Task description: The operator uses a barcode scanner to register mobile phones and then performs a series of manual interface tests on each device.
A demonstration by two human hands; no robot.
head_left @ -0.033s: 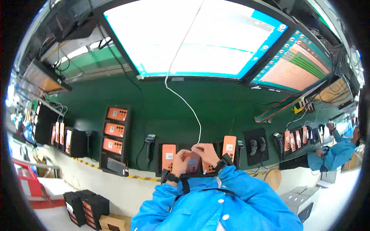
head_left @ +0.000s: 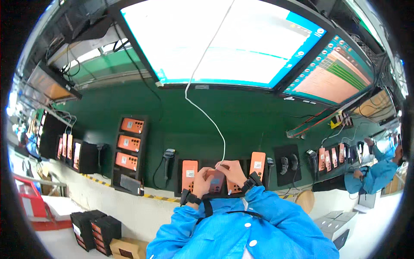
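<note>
My left hand is closed around the side of a phone whose dark, glossy face shows. At the phone's far edge, the fingers of my right hand pinch the end of a white cable. The plug is hidden by my fingers, so whether it sits in the phone I cannot tell. An orange phone with a white label lies left of my left hand. Another orange phone lies beyond my right wrist, and a third shows partly below my right hand.
A large monitor and a second screen stand behind the green bench. A black tray holds orange phones at left. Handheld scanners flank the middle. A co-worker in blue is at far right. Black trays are stacked below left.
The whole view has shifted very slightly. Both hands keep the same grip on the phone and cable.
</note>
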